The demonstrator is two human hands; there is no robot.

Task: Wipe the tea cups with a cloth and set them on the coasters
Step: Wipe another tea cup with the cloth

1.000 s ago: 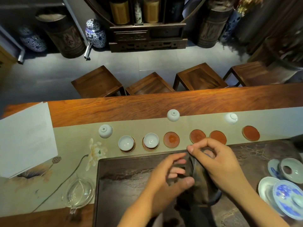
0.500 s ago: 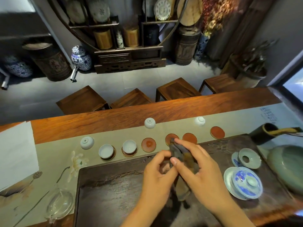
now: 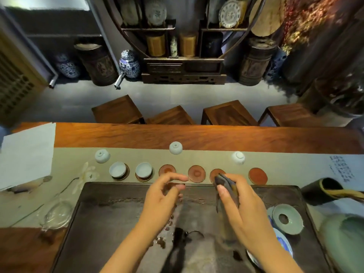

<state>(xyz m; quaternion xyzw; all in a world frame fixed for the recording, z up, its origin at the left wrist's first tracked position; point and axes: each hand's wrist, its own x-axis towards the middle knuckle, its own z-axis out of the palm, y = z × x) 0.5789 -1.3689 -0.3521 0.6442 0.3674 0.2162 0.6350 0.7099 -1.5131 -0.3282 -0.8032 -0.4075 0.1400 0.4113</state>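
Cloth point(image 3: 226, 189) sits bunched in the right hand point(image 3: 242, 205), whose grip is clenched round it above the dark tray point(image 3: 110, 217); the left hand point(image 3: 161, 198) hangs loose and unladen beside it. Beyond lie two righted cups on coasters, then four bare ones. Farthest, three upturned cups wait on the bench; the middle cup point(image 3: 175, 147) lies straight ahead of the free left hand (probably the easier reach).
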